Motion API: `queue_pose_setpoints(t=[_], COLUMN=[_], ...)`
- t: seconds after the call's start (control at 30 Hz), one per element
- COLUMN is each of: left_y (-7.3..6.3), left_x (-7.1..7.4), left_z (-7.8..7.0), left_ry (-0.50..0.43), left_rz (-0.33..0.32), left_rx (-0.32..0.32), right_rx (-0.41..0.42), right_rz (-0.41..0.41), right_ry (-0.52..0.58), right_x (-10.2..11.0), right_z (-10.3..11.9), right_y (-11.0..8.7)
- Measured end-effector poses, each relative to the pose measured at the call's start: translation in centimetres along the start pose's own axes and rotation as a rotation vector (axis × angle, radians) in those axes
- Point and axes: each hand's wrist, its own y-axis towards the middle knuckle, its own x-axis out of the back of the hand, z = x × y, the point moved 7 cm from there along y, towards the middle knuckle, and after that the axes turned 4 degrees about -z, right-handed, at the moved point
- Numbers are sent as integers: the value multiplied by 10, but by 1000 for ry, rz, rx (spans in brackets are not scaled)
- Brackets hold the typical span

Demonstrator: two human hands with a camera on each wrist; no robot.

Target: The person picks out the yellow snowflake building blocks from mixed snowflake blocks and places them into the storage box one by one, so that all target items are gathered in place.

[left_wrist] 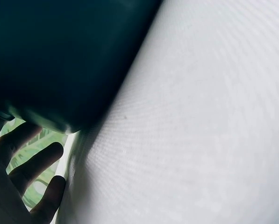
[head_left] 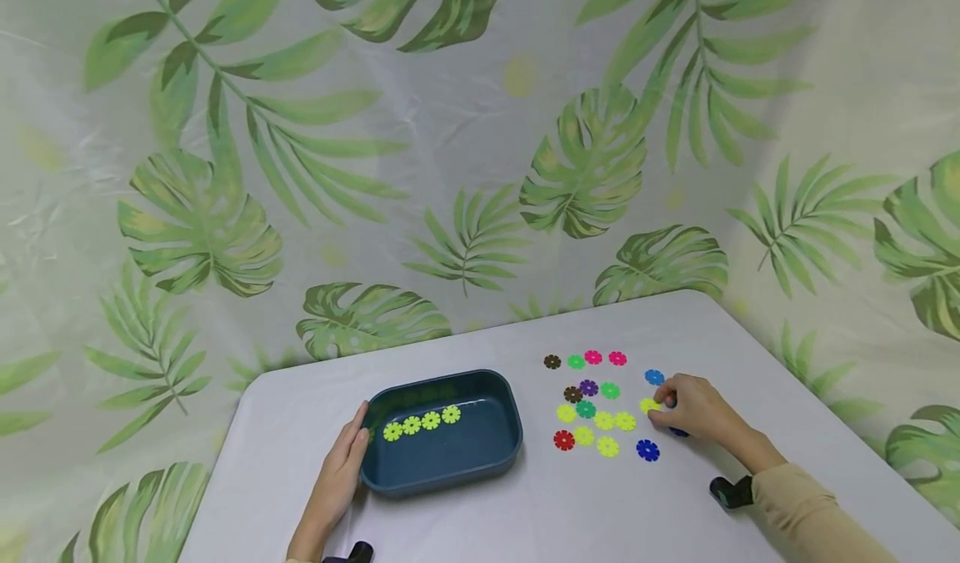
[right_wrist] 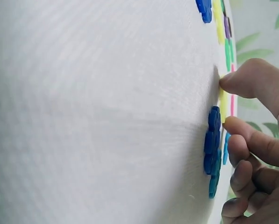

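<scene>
My left hand [head_left: 339, 471] rests against the left end of a dark blue tray [head_left: 442, 481]. In the left wrist view, its spread fingers [left_wrist: 39, 161] touch or lie near the tray's outer wall. Four-in-a-row is how the yellow snowflake discs [head_left: 431, 420] lie inside, flat on the tray floor. At the right, my right hand [head_left: 697, 409] pinches a yellow snowflake disc [head_left: 648, 405] on the table between thumb and index finger. Beneath that hand a dark blue disc [right_wrist: 213, 140] is partly hidden in the head view, with a teal disc [right_wrist: 216, 177] behind it.
More snowflake discs are scattered between the tray and right hand: red [head_left: 564, 440], dark blue [head_left: 648, 450], light blue [head_left: 654, 377], purple [head_left: 588, 388] and several others. A white cloth covers the table [head_left: 555, 513]. Leaf-patterned curtain [head_left: 465, 129] hangs behind it.
</scene>
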Motion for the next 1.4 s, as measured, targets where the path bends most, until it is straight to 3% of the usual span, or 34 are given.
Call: queue_pose_setpoints(t=[0.3, 0.57, 0.87, 1.17, 1.23, 1.4], left_y=[-1, -8, 0, 0, -1, -8], left_x=[-1, 4, -1, -1, -1, 4], left_z=[-3, -32, 1, 4, 0, -32], left_ry=[-24, -62, -27, -32, -35, -33], left_rz=[11, 17, 8, 7, 7, 17], left_rx=[14, 31, 12, 14, 20, 32], right_rx=[-30, 26, 72, 184, 208, 264], right_rz=[5, -31, -29, -38, -32, -17], right_ry=[17, 24, 62, 69, 78, 89], right_x=[-3, 4, 10, 10, 9, 5], right_z=[-4, 13, 43, 87, 99, 132], right_y=[2, 12, 33, 62, 68, 80])
